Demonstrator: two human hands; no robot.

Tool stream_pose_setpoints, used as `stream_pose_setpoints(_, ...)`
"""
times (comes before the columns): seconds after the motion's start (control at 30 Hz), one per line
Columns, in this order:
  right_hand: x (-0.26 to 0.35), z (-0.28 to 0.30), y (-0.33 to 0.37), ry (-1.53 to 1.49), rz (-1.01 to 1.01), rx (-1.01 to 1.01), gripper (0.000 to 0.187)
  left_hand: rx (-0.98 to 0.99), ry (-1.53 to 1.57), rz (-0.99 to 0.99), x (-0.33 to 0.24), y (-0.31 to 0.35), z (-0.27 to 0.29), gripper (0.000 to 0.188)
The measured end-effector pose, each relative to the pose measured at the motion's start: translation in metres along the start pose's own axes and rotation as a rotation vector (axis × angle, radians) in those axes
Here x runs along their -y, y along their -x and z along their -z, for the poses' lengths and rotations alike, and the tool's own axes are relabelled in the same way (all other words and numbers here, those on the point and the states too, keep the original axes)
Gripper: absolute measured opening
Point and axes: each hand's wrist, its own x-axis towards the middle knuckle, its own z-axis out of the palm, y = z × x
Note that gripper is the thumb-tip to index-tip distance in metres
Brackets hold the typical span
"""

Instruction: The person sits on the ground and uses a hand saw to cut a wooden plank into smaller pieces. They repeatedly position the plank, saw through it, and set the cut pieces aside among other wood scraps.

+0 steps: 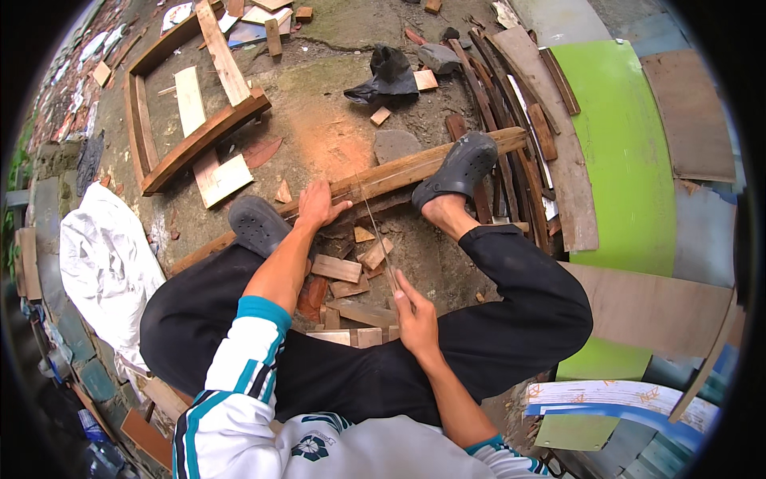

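Note:
A long wooden beam [399,173] lies slantwise in front of me, with a black clog [259,227] by its left stretch and the other clog [461,166] resting on its right stretch. My left hand [317,206] presses down on the beam with its fingers curled over it and the thumb stretched out to the right. A thin saw [373,219], seen nearly edge-on, reaches across the beam just right of that hand. Around the saw's near end my right hand [416,318] is closed, and it hides most of the handle.
Several wood offcuts [337,268] lie between my legs. A wooden frame [203,136] stands at the far left, near orange sawdust [327,144]. Long dark strips [491,104] and a green board [626,152] lie to the right. A white sack [108,271] is at the left.

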Motion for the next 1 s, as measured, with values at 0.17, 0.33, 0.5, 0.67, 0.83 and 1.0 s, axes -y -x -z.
stream_pose_setpoints(0.17, -0.015, -0.026, -0.064, -0.071, 0.070, 0.001, 0.040, -0.088, 0.004, -0.046, 0.001, 0.003, -0.011, 0.079)
stream_pose_setpoints(0.33, 0.006, -0.054, -0.146, 0.031, -0.051, -0.083, 0.041, -0.024, -0.013, -0.075, -0.014, -0.006, 0.004, 0.080)
stream_pose_setpoints(0.5, 0.012, -0.003, -0.001, -0.047, -0.040, 0.049, 0.041, -0.014, -0.024, -0.040, 0.009, 0.001, -0.001, 0.080)
stream_pose_setpoints(0.67, -0.015, -0.013, -0.028, -0.067, 0.038, 0.014, 0.040, -0.046, -0.040, -0.024, 0.004, -0.001, -0.005, 0.081)
stream_pose_setpoints(0.83, 0.007, -0.052, -0.153, 0.061, -0.017, -0.077, 0.041, -0.012, -0.036, -0.067, -0.017, 0.000, -0.002, 0.082)
stream_pose_setpoints(1.0, 0.016, -0.018, -0.033, -0.008, 0.004, 0.021, 0.041, -0.038, -0.019, -0.042, 0.013, -0.005, -0.002, 0.079)
